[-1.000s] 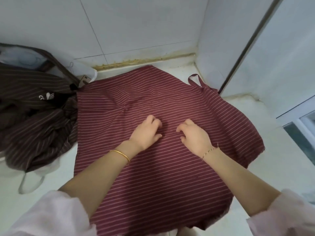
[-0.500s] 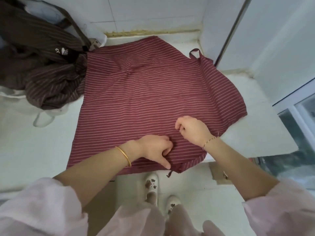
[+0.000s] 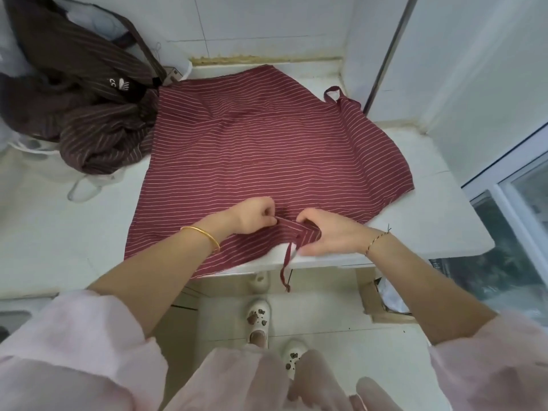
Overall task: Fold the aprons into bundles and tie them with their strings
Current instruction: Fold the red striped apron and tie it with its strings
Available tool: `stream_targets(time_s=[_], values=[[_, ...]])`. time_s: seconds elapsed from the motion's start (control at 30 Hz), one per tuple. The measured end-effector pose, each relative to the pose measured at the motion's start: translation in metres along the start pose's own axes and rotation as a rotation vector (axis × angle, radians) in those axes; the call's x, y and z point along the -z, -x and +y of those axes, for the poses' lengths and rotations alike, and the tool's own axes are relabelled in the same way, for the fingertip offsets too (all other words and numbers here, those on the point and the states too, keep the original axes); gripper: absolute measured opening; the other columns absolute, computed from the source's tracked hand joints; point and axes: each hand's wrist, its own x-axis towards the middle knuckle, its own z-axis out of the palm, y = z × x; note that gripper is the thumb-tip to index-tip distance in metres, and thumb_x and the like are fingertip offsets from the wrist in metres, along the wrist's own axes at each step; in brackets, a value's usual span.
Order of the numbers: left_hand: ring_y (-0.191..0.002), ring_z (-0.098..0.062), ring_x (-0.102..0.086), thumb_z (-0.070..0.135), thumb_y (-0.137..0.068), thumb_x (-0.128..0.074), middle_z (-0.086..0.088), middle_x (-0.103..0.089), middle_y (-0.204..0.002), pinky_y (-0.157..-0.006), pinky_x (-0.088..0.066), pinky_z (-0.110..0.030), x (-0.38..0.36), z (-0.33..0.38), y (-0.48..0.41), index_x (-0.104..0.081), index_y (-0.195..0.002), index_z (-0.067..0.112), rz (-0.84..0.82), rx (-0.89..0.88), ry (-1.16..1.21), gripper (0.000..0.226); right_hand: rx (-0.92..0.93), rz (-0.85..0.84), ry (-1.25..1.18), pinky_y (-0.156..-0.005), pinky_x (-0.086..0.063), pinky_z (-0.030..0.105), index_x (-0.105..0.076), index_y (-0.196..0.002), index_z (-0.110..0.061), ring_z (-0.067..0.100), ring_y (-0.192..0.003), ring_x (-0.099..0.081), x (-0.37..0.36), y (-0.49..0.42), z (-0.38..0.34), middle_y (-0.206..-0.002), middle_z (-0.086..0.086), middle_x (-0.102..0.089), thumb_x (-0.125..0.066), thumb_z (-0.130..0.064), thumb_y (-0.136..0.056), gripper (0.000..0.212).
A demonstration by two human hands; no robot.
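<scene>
A dark red apron with thin white stripes [image 3: 267, 149] lies spread flat on the white counter [image 3: 59, 226]. My left hand [image 3: 252, 216] and my right hand [image 3: 323, 232] pinch its near edge, which is lifted and turned over into a small fold between them. One of its strings [image 3: 286, 268] hangs from that fold over the counter's front edge. A strap loop [image 3: 333, 93] shows at the apron's far right corner.
A heap of brown striped aprons [image 3: 89, 114] lies at the counter's back left, touching the red apron. White tiled walls close the back and right. A window [image 3: 519, 232] is at the right. Below the counter edge are my shoes [image 3: 259, 318] and a cardboard box [image 3: 382, 301].
Both hands moved from the middle of the apron to its near edge and took hold of it, lifting a fold. The string now hangs free over the counter edge.
</scene>
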Motion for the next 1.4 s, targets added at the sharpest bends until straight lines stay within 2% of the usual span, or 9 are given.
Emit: stream_targets(time_s=[0.13,0.3,0.6,0.73,0.87,0.97,1.1,1.27,1.4], values=[[-0.07,-0.012,-0.045,0.022,-0.1,-0.041,0.003,-0.049,-0.08,-0.062,-0.037,-0.025,0.007,0.005,-0.002,-0.045,-0.096,0.014,0.08,0.099,0.044,0.01,0.087,0.22,0.363,-0.083,-0.048,0.031,-0.028,-0.144,-0.029,0.013,-0.11,-0.053,0.005,-0.004,0.001,-0.144,-0.007,-0.037,-0.063,-0.009,-0.081,0.075],[-0.085,-0.009,-0.049,0.052,-0.086,-0.057,0.005,-0.047,-0.096,-0.077,-0.041,-0.028,0.012,0.016,0.008,-0.028,-0.117,0.016,-0.04,0.113,0.208,0.056,-0.013,0.569,0.259,-0.06,-0.036,0.031,-0.048,-0.111,-0.02,0.02,-0.068,-0.05,0.015,-0.013,-0.001,-0.076,-0.003,-0.053,-0.047,0.007,-0.08,0.041],[-0.113,-0.032,-0.05,0.021,-0.079,-0.068,-0.009,-0.052,-0.121,-0.091,-0.041,-0.045,0.023,0.005,0.008,-0.038,-0.122,0.016,0.345,0.292,-0.567,0.053,-0.182,0.774,0.382,-0.058,-0.035,0.033,-0.046,-0.085,-0.012,0.025,-0.068,-0.047,0.037,-0.027,-0.015,-0.078,0.003,-0.047,-0.041,0.007,-0.081,0.021],[-0.105,-0.032,-0.057,0.004,-0.085,-0.046,-0.01,-0.06,-0.119,-0.089,-0.045,-0.04,0.049,-0.018,0.026,-0.058,-0.116,0.013,0.166,0.443,-0.562,0.034,-0.304,0.479,0.444,-0.075,-0.048,0.035,-0.057,-0.096,-0.01,0.032,-0.088,-0.058,0.053,-0.031,-0.007,-0.1,0.009,-0.061,-0.045,0.001,-0.086,0.019],[-0.072,-0.031,-0.056,0.003,-0.08,-0.055,-0.023,-0.051,-0.113,-0.06,-0.053,-0.023,0.059,-0.017,0.035,-0.042,-0.132,-0.009,-0.491,0.526,-0.473,0.056,-0.418,-0.189,0.652,-0.101,-0.044,0.035,-0.049,-0.134,-0.003,0.028,-0.121,-0.052,0.064,-0.037,-0.023,-0.136,0.01,-0.05,-0.07,-0.022,-0.083,0.058],[-0.108,-0.035,-0.048,0.011,-0.075,-0.061,-0.021,-0.039,-0.124,-0.085,-0.049,-0.04,0.07,-0.03,0.037,-0.022,-0.148,0.006,-0.61,0.605,-0.291,0.083,-0.399,-0.237,0.696,-0.103,-0.041,0.034,-0.042,-0.139,-0.004,0.027,-0.125,-0.047,0.077,-0.041,-0.036,-0.141,0.009,-0.044,-0.068,-0.026,-0.085,0.064],[-0.127,-0.033,-0.043,0.005,-0.081,-0.057,-0.013,-0.034,-0.147,-0.094,-0.048,-0.039,0.106,-0.048,0.026,-0.028,-0.147,0.015,-0.349,0.529,-0.201,0.072,-0.346,0.249,0.481,-0.082,-0.049,0.031,-0.06,-0.097,-0.007,0.028,-0.093,-0.057,0.102,-0.067,-0.038,-0.115,0.013,-0.061,-0.058,-0.008,-0.085,0.012],[-0.113,-0.031,-0.051,0.014,-0.082,-0.059,-0.011,-0.054,-0.123,-0.093,-0.045,-0.041,0.16,-0.082,-0.024,-0.054,-0.119,0.013,0.329,0.364,-0.324,0.038,-0.316,0.815,0.25,-0.07,-0.042,0.034,-0.052,-0.102,-0.007,0.028,-0.084,-0.052,0.13,-0.119,-0.048,-0.09,0.006,-0.05,-0.043,0.002,-0.085,0.021],[-0.121,-0.033,-0.043,0.026,-0.083,-0.064,-0.012,-0.044,-0.131,-0.097,-0.04,-0.047,0.169,-0.104,-0.069,-0.04,-0.133,0.015,0.368,0.344,-0.444,0.056,-0.429,0.656,0.294,-0.082,-0.049,0.041,-0.05,-0.114,-0.007,0.034,-0.102,-0.057,0.135,-0.174,-0.037,-0.111,0.014,-0.059,-0.051,-0.007,-0.085,0.028]])
